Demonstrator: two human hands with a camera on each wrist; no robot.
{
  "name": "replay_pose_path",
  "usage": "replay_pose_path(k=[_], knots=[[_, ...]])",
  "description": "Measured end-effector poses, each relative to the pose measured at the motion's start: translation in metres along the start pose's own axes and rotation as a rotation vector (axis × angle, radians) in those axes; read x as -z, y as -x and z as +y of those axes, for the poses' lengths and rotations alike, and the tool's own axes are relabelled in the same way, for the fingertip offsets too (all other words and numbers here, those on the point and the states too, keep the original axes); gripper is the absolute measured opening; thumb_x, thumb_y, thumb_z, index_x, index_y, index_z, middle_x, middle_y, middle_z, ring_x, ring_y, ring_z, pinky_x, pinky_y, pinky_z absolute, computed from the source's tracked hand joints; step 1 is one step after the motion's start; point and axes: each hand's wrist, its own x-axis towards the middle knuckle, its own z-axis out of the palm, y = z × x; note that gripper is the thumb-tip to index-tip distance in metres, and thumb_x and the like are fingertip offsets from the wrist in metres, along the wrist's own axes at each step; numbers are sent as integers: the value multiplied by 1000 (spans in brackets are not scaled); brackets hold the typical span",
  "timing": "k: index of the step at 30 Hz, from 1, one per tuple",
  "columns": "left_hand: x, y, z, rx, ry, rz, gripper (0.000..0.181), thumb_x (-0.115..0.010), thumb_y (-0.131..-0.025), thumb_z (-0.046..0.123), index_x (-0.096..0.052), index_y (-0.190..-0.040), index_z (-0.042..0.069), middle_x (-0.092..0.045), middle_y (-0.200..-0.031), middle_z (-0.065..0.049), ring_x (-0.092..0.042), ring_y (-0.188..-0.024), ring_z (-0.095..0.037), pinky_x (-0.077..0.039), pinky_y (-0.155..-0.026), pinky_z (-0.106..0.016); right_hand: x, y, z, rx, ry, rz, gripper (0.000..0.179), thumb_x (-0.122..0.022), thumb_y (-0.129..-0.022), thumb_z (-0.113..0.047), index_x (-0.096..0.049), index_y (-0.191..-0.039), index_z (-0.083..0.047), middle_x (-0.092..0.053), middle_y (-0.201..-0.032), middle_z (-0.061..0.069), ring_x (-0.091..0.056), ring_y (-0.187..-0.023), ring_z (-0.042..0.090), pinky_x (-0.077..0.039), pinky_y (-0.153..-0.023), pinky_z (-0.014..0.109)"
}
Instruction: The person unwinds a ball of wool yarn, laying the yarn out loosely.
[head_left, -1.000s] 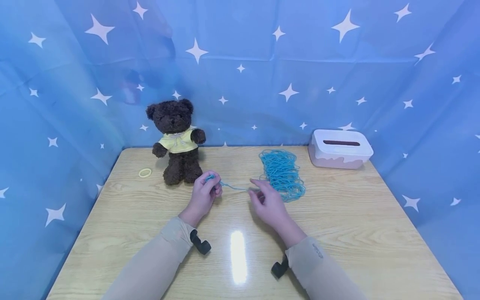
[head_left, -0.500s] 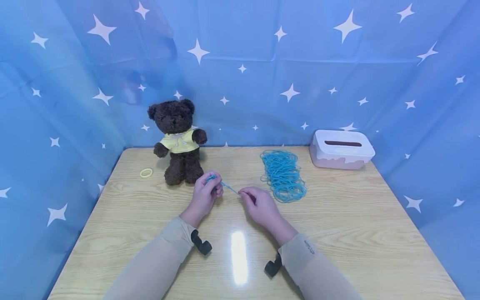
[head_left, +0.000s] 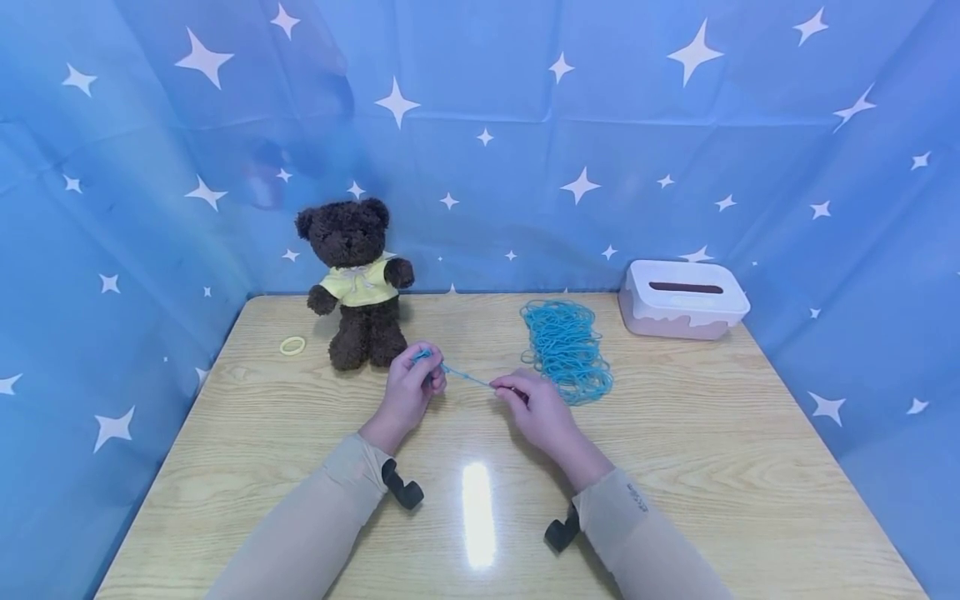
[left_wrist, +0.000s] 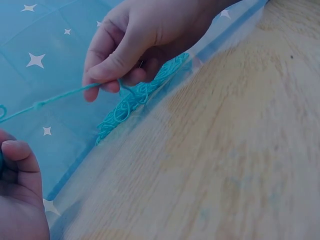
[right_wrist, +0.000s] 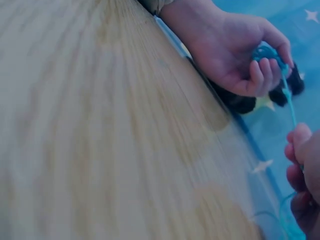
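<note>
My left hand curls its fingers round a small bundle of turquoise yarn, in front of the teddy bear's feet. From it a strand runs almost straight to my right hand, which pinches it between thumb and fingers. A small knot or loop shows on this strand in the left wrist view. Just behind my right hand lies a loose pile of the same yarn, and slack loops hang below the right fingers in that wrist view. The bundle is partly hidden by the left fingers.
A dark brown teddy bear in a yellow top stands at the back left. Beside it lies a pale yellow ring. A white and pinkish tissue box stands at the back right of the wooden table. Behind hangs a blue starry curtain.
My right hand, its thumb and fingers apart near the pile at first, came left to pinch the strand. It has since drawn back right, lengthening the span. My left hand has hardly moved.
</note>
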Motion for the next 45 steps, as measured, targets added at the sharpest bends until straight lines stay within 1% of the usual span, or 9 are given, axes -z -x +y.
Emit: replay_pose_path(k=[1, 6, 8, 15, 22, 32, 36, 39, 45], knots=[[0, 0, 0, -2, -1, -1, 18, -50, -107, 3, -59, -94, 10, -54, -72, 5, -48, -62, -10, -40, -58, -24, 2, 1, 2, 4, 13, 7, 16, -71, -108, -17, -83, -118, -19, -80, -113, -1, -62, -85, 8, -54, -76, 27], [0, 0, 0, -5, -5, -3, 17, -50, -107, 4, -59, -94, 11, -53, -73, 5, -48, -62, -11, -41, -59, -24, 12, 3, 8, 25, 43, 89, 12, -71, -107, -14, -81, -114, -12, -79, -108, 4, -64, -84, 12, -56, -75, 29], [0, 0, 0, 1, -3, 1, 17, -51, -107, 5, -59, -94, 11, -53, -72, 5, -48, -62, -10, -41, -59, -24, 16, 3, 11, 20, 40, 125, 11, -70, -108, -13, -79, -113, -9, -77, -105, 6, -61, -80, 13, -55, -71, 27], [-1, 0, 0, 10, 4, 8, 17, -51, -107, 5, -59, -93, 11, -53, -71, 7, -48, -62, -9, -41, -59, -24, 32, 6, 19, -61, 45, 231, 14, -67, -109, -13, -78, -115, -5, -75, -100, 8, -61, -82, 16, -52, -71, 25], [-1, 0, 2, 3, 3, 6, 16, -51, -107, 6, -58, -94, 11, -52, -69, 7, -48, -61, -9, -39, -59, -26, 42, 9, 29, -90, 58, 325, 13, -68, -108, -11, -77, -115, -3, -72, -92, 10, -62, -81, 18, -51, -72, 25], [-2, 0, 1, -7, 3, -4, 14, -53, -106, 3, -59, -97, 11, -53, -70, 7, -49, -61, -9, -38, -58, -26, 55, 15, 50, -139, 92, 346, 17, -66, -110, -14, -77, -117, -3, -73, -95, 12, -62, -81, 20, -51, -71, 27], [-1, 0, 0, -9, 1, -6, 14, -52, -106, 1, -60, -99, 11, -52, -70, 7, -48, -61, -9, -37, -58, -26, 63, 19, 60, -159, 126, 351, 19, -65, -110, -14, -77, -118, -1, -76, -102, 15, -64, -83, 23, -53, -73, 30], [-1, 0, -1, -5, 10, -3, 15, -52, -107, 1, -60, -99, 11, -52, -70, 6, -48, -61, -9, -38, -58, -25, 70, 22, 67, -200, 164, 359, 21, -64, -111, -15, -76, -120, 0, -77, -108, 18, -67, -85, 27, -54, -75, 36], [0, 1, 0, -8, 18, 2, 16, -50, -105, -1, -61, -99, 9, -52, -69, 5, -48, -61, -10, -39, -58, -25, 82, 27, 78, -358, 230, 330, 27, -60, -111, -18, -75, -121, 1, -76, -115, 23, -73, -97, 40, -59, -84, 55]])
